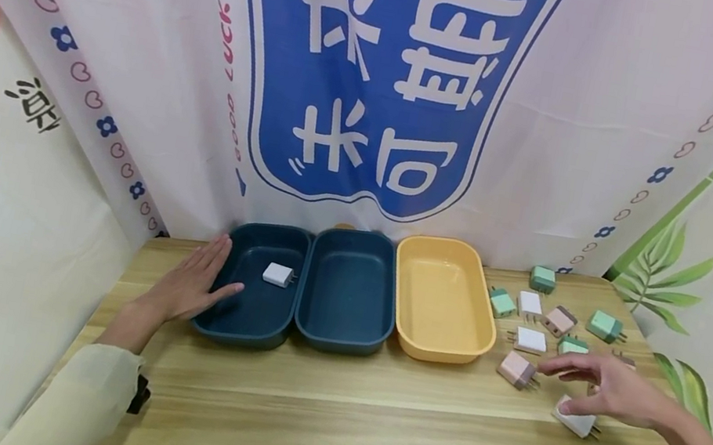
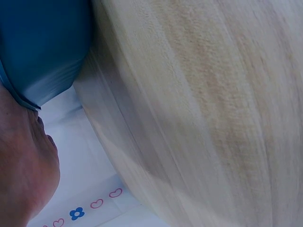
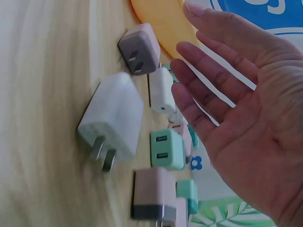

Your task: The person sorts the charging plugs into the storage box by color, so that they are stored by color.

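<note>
My left hand (image 1: 191,287) rests with straight fingers on the left rim of the left dark blue tray (image 1: 250,339). Inside that tray lies one white charger plug (image 1: 278,275). On the right, my right hand (image 1: 623,390) hovers with its fingers spread and loosely bent, holding nothing. Below its thumb is a larger white charger (image 3: 112,116), lying on the table with its two prongs showing. A pink charger (image 1: 517,368) lies just left of the fingertips. The right palm hides part of the pile in the head view.
Several mint, white and pink chargers, among them a green one (image 1: 606,326), lie scattered at the table's right. A second dark blue tray (image 1: 341,343) and a yellow tray (image 1: 441,351) stand beside the first. A printed curtain (image 1: 579,135) hangs behind the wooden table (image 1: 320,431).
</note>
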Motion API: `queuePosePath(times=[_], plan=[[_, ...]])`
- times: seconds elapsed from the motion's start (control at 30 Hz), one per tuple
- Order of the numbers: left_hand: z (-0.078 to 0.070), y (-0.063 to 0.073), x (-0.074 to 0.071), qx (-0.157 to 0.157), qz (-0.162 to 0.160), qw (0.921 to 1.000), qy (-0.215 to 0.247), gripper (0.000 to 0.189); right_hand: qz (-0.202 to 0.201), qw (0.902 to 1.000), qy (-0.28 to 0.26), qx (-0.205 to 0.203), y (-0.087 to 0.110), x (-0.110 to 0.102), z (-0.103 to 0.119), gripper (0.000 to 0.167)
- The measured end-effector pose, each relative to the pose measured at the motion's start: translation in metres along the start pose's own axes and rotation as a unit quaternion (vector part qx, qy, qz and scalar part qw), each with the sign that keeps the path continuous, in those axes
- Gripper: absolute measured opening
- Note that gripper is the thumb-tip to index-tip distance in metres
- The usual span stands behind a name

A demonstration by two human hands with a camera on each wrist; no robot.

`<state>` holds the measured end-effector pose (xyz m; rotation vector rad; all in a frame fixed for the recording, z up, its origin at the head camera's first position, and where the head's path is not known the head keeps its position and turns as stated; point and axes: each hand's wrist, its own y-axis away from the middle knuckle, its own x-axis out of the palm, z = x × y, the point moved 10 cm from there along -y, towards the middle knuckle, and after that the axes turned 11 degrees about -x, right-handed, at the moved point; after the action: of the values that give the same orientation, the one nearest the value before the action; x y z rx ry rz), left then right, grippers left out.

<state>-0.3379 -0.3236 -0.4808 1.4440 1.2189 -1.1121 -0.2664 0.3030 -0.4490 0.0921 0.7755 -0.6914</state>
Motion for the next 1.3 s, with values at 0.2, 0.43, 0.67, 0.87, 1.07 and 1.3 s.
queuePosePath(times=[0.2, 0.43, 0.67, 0.87, 1.07, 1.3], plan=[[0.001, 0.001, 0.001, -0.002, 0.003, 1.0, 0.0, 0.101, -0.001, 0.9994, -0.03, -0.016, 0.013, 0.003, -0.005, 0.054], [0.001, 0.001, 0.0, -0.002, 0.001, 1.0, 0.002, 0.1, 0.004, 0.9959, -0.079, -0.045, 0.023, 0.006, -0.007, 0.057], [0.0, 0.001, 0.0, -0.003, 0.0, 1.0, 0.001, 0.1, 0.013, 0.998, -0.054, -0.03, 0.033, 0.007, -0.015, 0.057], [0.0, 0.002, -0.001, -0.004, -0.002, 1.0, 0.0, 0.1, 0.016, 0.9989, -0.036, -0.023, 0.038, 0.009, -0.018, 0.059], [-0.001, 0.003, -0.002, -0.005, -0.005, 1.0, -0.002, 0.1, 0.02, 0.9984, -0.051, -0.014, 0.04, 0.015, -0.021, 0.059], [0.0, 0.004, -0.002, -0.004, -0.004, 1.0, 0.005, 0.1, 0.021, 0.9965, -0.078, -0.02, 0.042, 0.018, -0.023, 0.06]])
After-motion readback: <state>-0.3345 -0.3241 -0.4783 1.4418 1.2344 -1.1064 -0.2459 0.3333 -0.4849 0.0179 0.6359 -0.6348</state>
